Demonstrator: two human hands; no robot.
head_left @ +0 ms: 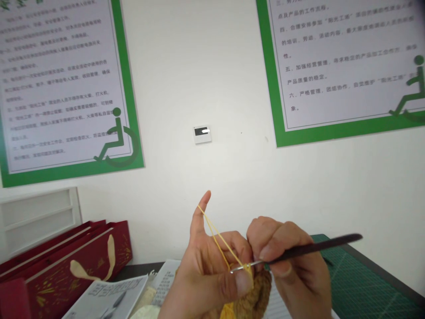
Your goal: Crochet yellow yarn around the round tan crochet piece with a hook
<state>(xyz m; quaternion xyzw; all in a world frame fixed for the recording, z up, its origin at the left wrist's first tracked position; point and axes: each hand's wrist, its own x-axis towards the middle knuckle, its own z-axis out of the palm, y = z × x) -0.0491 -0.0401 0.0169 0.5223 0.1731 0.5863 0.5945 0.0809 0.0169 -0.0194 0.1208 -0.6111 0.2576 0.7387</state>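
My left hand [212,266] pinches a crocheted piece [259,294] of brown and yellow yarn between thumb and fingers. Its index finger points up, with yellow yarn [215,233] looped over it and running down to the work. In my right hand [288,257] is a crochet hook [318,246] with a dark handle, held like a pen. The hook's thin metal shaft reaches left to my left thumb, and yellow loops lie around it. Part of the crocheted piece is hidden behind my fingers.
Dark red gift bags [79,266] with cream handles stand at the left. Printed papers [109,297] lie beside them. A green cutting mat [361,279] covers the table at the right. Green-framed posters [199,208] hang on the wall around a small white wall panel [202,134].
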